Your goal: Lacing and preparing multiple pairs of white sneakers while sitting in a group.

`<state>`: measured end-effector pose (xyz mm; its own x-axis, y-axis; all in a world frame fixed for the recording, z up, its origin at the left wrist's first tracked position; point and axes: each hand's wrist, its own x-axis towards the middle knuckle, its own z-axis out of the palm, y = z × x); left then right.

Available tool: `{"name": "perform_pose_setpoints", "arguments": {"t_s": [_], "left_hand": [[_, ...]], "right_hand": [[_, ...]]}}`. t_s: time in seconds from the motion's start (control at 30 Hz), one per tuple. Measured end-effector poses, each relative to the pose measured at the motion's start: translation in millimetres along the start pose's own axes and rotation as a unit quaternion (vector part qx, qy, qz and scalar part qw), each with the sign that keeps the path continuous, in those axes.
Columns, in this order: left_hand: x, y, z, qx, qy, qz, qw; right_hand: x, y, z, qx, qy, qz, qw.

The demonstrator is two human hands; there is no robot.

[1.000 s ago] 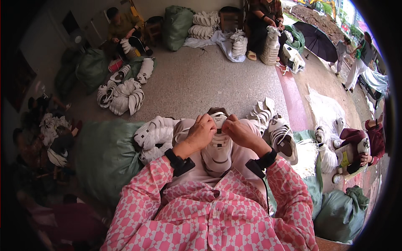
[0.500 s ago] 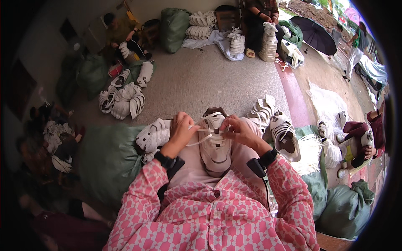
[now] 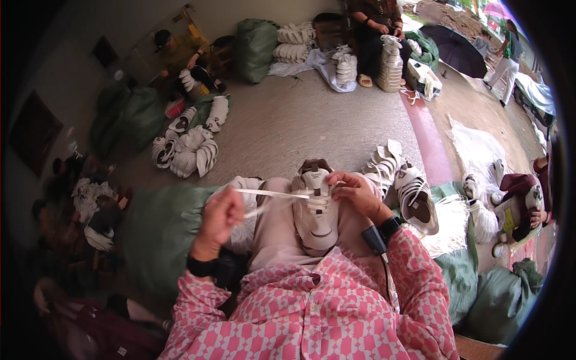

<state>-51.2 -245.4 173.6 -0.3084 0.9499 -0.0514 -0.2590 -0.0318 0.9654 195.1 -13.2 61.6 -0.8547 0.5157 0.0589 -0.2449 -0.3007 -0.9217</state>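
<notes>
A white and beige sneaker [image 3: 316, 223] with a brown collar rests between my thighs, toe toward me. My left hand [image 3: 222, 217] is closed on a flat white shoelace [image 3: 273, 193], drawn taut to the left from the sneaker's eyelets. A second stretch of lace below it is smeared by motion. At the right edge of the sneaker's opening, my right hand [image 3: 358, 193] has its fingers bent and pressed to the upper. Whether a bit of lace is also between those fingers is hidden. Beyond my right knee lies another laced sneaker [image 3: 415, 201].
Nested white shoe uppers [image 3: 383, 168] stand beside my right knee; more shoes [image 3: 243, 231] lie by my left thigh. Green sacks [image 3: 159, 234] flank me, with a bundle of white laces [image 3: 447, 225] at right. Co-workers [image 3: 378, 27] sit around, and a black umbrella [image 3: 456, 51] stands far right.
My left hand has moved left and toward me, pulling the lace out straight from the sneaker. My right hand has shifted slightly right, to the sneaker's edge. The whole view has tilted a little.
</notes>
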Motion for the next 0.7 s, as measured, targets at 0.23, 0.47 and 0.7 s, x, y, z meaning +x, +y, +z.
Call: {"name": "perform_pose_setpoints", "arguments": {"t_s": [0.23,0.47,0.7], "left_hand": [[-65,79,-61,-0.149,0.052,0.173,0.972],[-85,93,-72,-0.250,0.045,0.325,0.911],[-39,99,2,-0.219,-0.010,0.301,0.928]], "right_hand": [[8,7,-7,0.022,-0.001,0.000,1.000],[14,7,-1,-0.114,0.033,0.004,0.993],[15,-23,55,-0.553,0.066,-0.024,0.830]]}}
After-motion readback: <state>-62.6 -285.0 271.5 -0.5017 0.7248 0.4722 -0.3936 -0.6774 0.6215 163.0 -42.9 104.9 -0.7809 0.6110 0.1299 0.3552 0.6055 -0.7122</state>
